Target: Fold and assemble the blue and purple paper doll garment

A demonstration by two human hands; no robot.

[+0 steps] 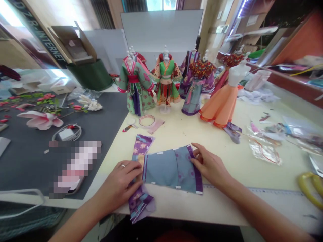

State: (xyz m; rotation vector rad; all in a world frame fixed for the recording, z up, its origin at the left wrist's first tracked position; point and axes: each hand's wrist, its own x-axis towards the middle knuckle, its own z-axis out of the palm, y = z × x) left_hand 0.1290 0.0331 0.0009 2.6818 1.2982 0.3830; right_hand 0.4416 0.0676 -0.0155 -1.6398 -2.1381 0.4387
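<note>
A small doll's garment (161, 169) lies near the table's front edge, with a blue-grey panel, purple trim and little white tabs along its edges. A purple patterned strip (142, 146) crosses its left end, and its lower part hangs past the table edge. My left hand (123, 181), a ring on one finger, rests over that left end with fingers closed on the cloth. At the opposite end, the thumb and fingers of my right hand (209, 164) close around the dark purple border. The fingertips of my left hand are partly hidden.
Dressed doll stands (136, 84) line the back, with an orange skirt (219, 106) on a white form. A ruler (252, 192) lies at the front right by yellow-handled scissors (311, 188). A tape roll (146, 120) sits mid-table; pink flowers (41, 120) lie on the dark mat.
</note>
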